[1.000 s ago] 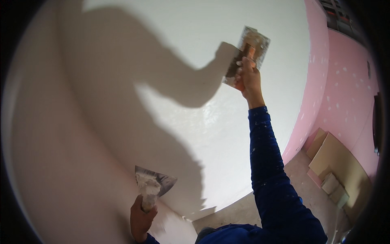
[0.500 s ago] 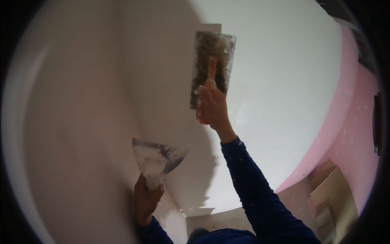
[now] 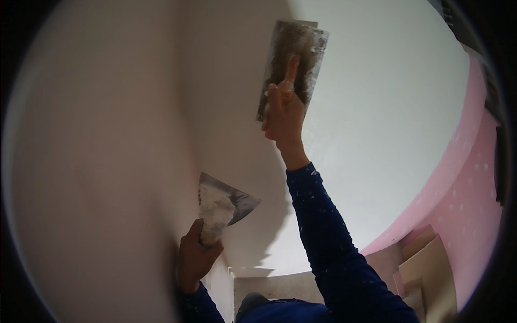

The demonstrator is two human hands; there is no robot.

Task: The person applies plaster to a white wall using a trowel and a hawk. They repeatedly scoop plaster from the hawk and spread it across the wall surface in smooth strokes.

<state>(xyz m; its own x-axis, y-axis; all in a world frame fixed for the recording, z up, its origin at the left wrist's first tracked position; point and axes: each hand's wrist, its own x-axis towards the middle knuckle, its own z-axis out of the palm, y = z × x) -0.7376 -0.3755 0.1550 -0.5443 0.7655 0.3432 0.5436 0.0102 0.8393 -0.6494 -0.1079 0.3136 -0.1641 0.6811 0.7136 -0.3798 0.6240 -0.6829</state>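
My right hand (image 3: 286, 116) is closed around the orange handle of a rectangular plastering trowel (image 3: 313, 59). The trowel lies against, or very close to, the white wall (image 3: 377, 124), slightly tilted, its back smeared with white and brown residue. Lower and to the left, my left hand (image 3: 196, 253) grips a wide, flared putty knife (image 3: 239, 202) by its handle. White putty (image 3: 215, 210) coats the middle of its blade and its neck. The putty knife is held near the corner of the walls, apart from the trowel. Dark blue sleeves speckled with white cover both my arms.
A shaded wall (image 3: 107, 161) rises close on my left and meets the white wall in a corner. To the right is a pink wall (image 3: 458, 199) with white spots. Flat tan boards (image 3: 431, 269) lean against it at the lower right.
My right hand and the trowel have moved up in view, the trowel tilting slightly more to the right. My left hand with the putty knife sits a little farther right. The view has shifted somewhat.
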